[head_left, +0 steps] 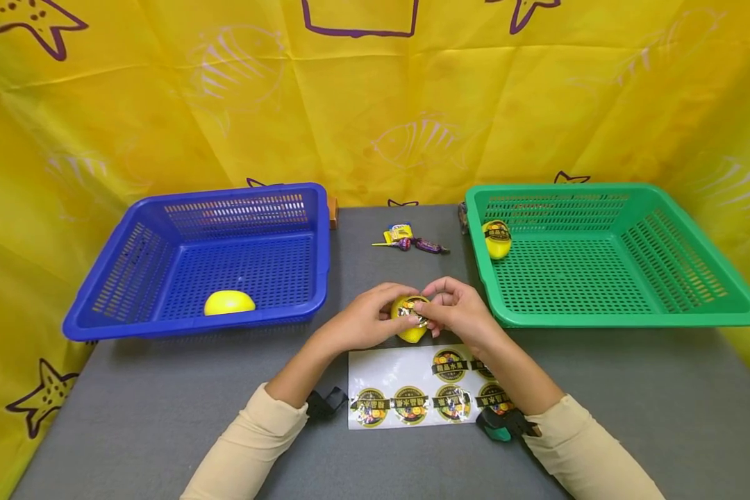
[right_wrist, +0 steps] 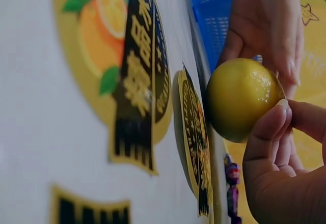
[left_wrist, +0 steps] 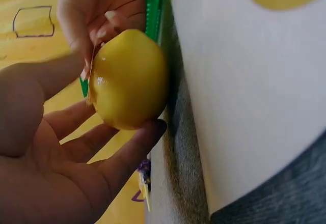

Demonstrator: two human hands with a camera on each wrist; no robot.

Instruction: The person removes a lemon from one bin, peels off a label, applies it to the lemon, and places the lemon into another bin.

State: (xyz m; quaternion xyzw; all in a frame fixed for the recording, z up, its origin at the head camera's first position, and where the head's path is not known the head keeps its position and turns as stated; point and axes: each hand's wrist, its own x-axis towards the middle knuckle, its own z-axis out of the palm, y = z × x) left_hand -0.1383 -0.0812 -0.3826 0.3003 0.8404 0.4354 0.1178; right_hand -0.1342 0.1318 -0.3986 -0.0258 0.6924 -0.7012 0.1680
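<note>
A yellow lemon is held just above the sticker sheet, with the fingers of left hand and right hand clamped on it.

1. Lighting was bright and even; shadows under the blue basket were soft.
2. Glare marked the sticker sheet.
3. Head view edges bowed slightly.
4. Wrist views showed the near sheet blurred.
</note>
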